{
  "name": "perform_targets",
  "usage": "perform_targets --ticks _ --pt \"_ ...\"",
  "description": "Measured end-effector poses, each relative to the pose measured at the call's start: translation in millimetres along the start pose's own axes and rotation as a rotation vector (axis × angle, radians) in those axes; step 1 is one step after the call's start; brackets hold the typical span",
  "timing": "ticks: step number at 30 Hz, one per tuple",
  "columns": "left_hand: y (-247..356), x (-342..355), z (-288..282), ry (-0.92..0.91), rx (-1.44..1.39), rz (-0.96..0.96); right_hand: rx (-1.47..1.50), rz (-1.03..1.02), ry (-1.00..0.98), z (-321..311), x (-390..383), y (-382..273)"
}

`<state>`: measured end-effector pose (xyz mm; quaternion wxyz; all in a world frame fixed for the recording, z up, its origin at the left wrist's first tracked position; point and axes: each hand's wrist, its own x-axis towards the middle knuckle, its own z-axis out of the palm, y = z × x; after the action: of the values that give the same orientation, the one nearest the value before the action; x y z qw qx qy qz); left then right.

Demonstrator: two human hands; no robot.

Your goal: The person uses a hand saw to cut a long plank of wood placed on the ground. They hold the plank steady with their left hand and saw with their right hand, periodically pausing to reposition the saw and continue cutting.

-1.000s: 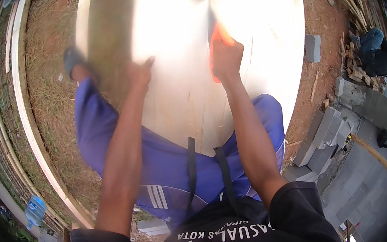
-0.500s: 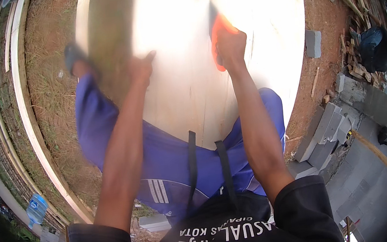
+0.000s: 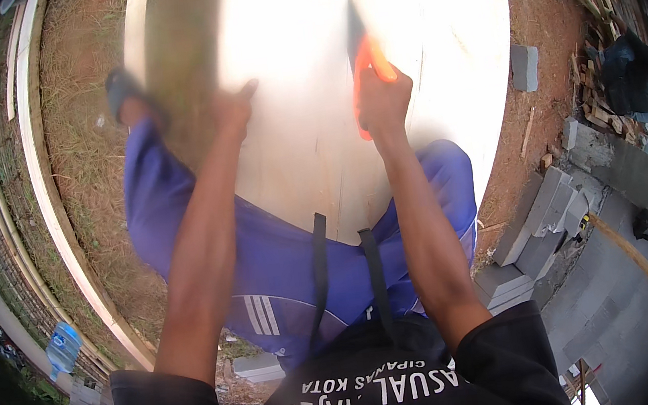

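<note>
A handsaw (image 3: 364, 88) with an orange handle and dark blade is in my right hand (image 3: 384, 102), its fingers wrapped round the handle. The blade points away from me over a wide, pale wooden board (image 3: 317, 147), along a line that runs lengthwise. Glare washes out much of the board, so how deep the blade sits cannot be made out. At the board's left edge, my left hand (image 3: 234, 110) grips the wood, thumb on top; its other fingers are mostly hidden. Both my forearms reach forward over my blue-trousered legs.
A long timber (image 3: 39, 156) lies on the grassy ground to the left, near a blue water bottle (image 3: 63, 348). On the right are grey blocks (image 3: 536, 213), a single block (image 3: 524, 68), scrap wood and a black plastic bag (image 3: 632, 75).
My right hand has drawn the saw back toward me. My left hand stays at the board's edge, almost unmoved.
</note>
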<state>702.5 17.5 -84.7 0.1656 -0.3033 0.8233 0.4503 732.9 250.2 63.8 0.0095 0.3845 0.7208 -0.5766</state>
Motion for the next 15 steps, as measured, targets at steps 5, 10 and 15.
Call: perform_targets --ticks 5,10,15 --pt "39.1 -12.8 2.5 -0.002 0.041 -0.065 0.018 0.004 0.056 -84.5 -153.7 15.8" --pt "-0.1 12.7 9.3 -0.002 -0.025 0.023 -0.021 -0.048 0.000 -12.2 9.2 13.0" --pt "12.7 5.2 -8.1 -0.059 -0.054 -0.102 0.052 -0.050 0.010 -23.4 -50.3 15.9"
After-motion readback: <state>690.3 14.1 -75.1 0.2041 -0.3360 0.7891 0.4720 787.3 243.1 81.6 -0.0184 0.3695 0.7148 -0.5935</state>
